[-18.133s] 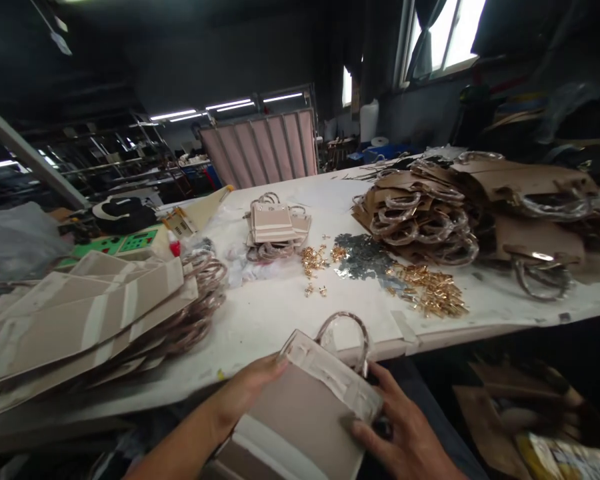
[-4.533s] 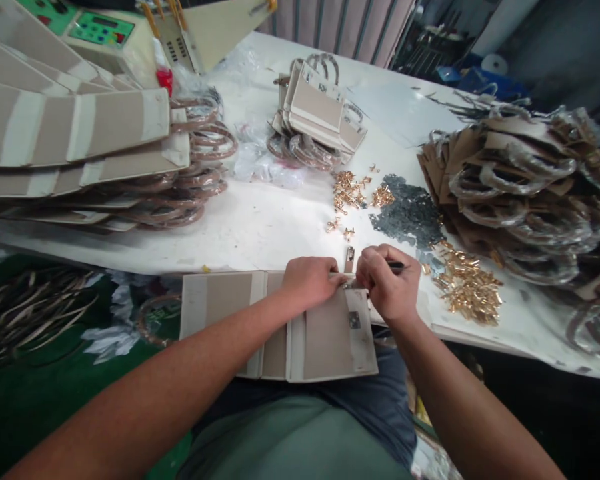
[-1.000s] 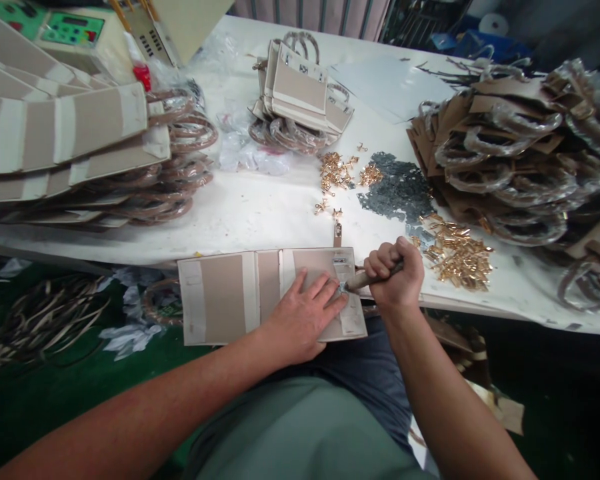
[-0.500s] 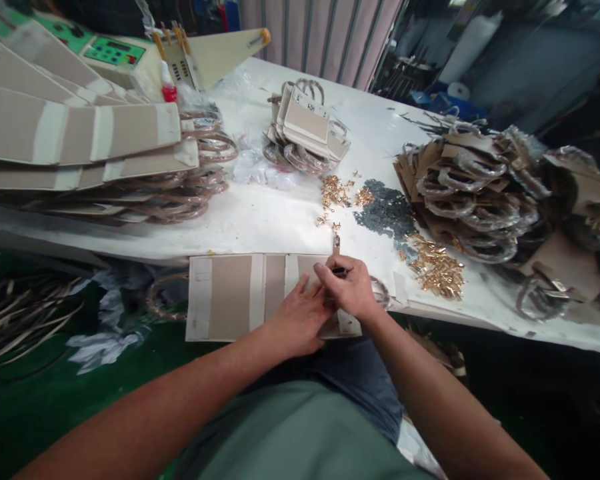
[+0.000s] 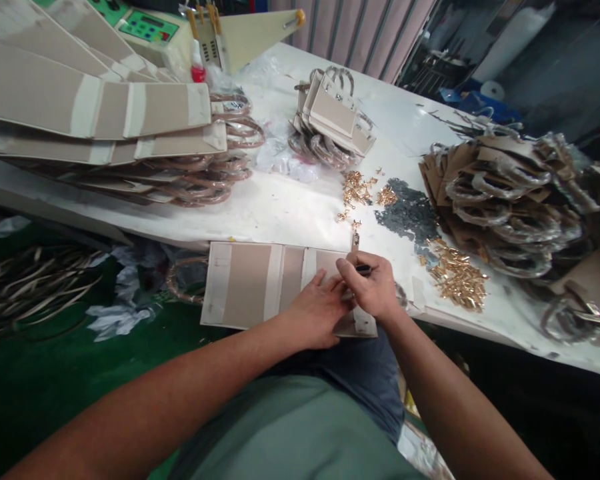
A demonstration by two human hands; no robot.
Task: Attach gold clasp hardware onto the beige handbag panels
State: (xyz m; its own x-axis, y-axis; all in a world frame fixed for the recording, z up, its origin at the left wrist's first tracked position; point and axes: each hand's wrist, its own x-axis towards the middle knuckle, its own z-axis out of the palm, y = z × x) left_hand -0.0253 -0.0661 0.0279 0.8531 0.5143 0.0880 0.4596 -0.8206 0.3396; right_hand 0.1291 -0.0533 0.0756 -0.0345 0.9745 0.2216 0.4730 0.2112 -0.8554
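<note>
A flat beige bag panel (image 5: 247, 280) with pale bands and a brown handle loop (image 5: 183, 279) at its left end lies along the table's front edge, above my lap. My left hand (image 5: 317, 313) rests on the right half of this panel, fingers stretched out and pointing toward my right hand. Fingers curled, my right hand (image 5: 373, 283) grips a dark slim object (image 5: 363, 269); most of it is hidden in the fist. Just beyond the knuckles a narrow strip with a metal fitting (image 5: 356, 240) sticks out. The fingertips' contact point cannot be seen.
Gold metal fittings (image 5: 457, 277) and dark grey small pieces (image 5: 407, 210) lie in heaps on the white table (image 5: 280, 213). Stacked panels (image 5: 170, 110) stand left, wrapped handle pieces (image 5: 500, 193) right. A small bundle (image 5: 333, 110) sits behind. A machine (image 5: 150, 30) is at back left.
The whole view has shifted, so the table and its things appear farther right. Both hands keep their places on the panel, and the right hand still grips the dark object.
</note>
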